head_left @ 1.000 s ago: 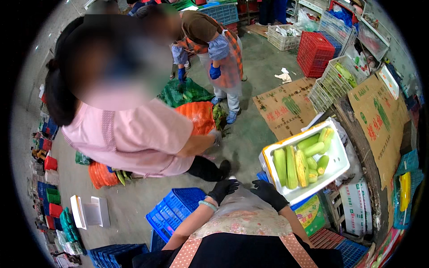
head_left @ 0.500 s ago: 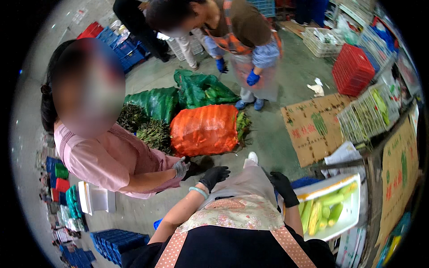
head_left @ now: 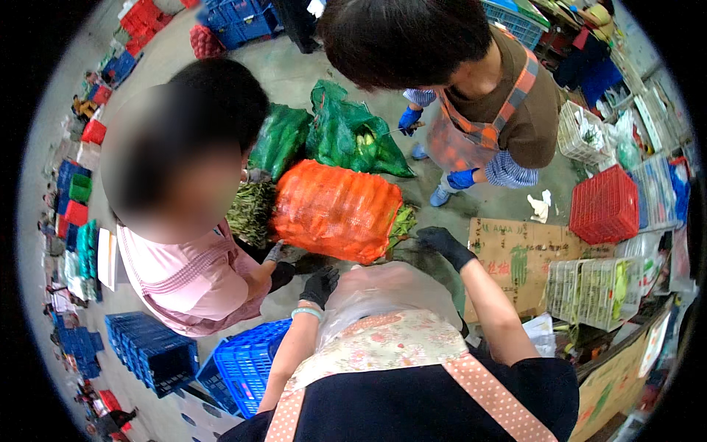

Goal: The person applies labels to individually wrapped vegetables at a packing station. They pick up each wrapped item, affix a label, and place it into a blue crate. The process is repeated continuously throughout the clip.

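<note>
A full orange mesh sack point(head_left: 335, 210) of long produce lies on the floor in front of me, with green leafy tops point(head_left: 401, 225) sticking out of its right end. My right hand point(head_left: 446, 247), in a black glove, reaches out just right of those tops, fingers loosely extended and apparently holding nothing. Near the sack's lower edge is my left hand point(head_left: 320, 286), also black-gloved, its fingers partly spread and nothing visible in it. At the left, a pink-clad person's gloved hand point(head_left: 275, 252) is at the sack's near left corner.
Green mesh sacks point(head_left: 353, 136) lie behind the orange one, and bundled green stalks point(head_left: 250, 214) beside it. An aproned person in blue gloves point(head_left: 462, 178) stands far right, holding a thin tool. Flattened cardboard point(head_left: 508, 258), a red crate point(head_left: 604, 205) and blue crates point(head_left: 254, 361) surround me.
My view has shifted closer to the orange sack. My right hand has moved from beside the white box of produce toward the sack's leafy end. The pink-clad person has leaned toward the sack.
</note>
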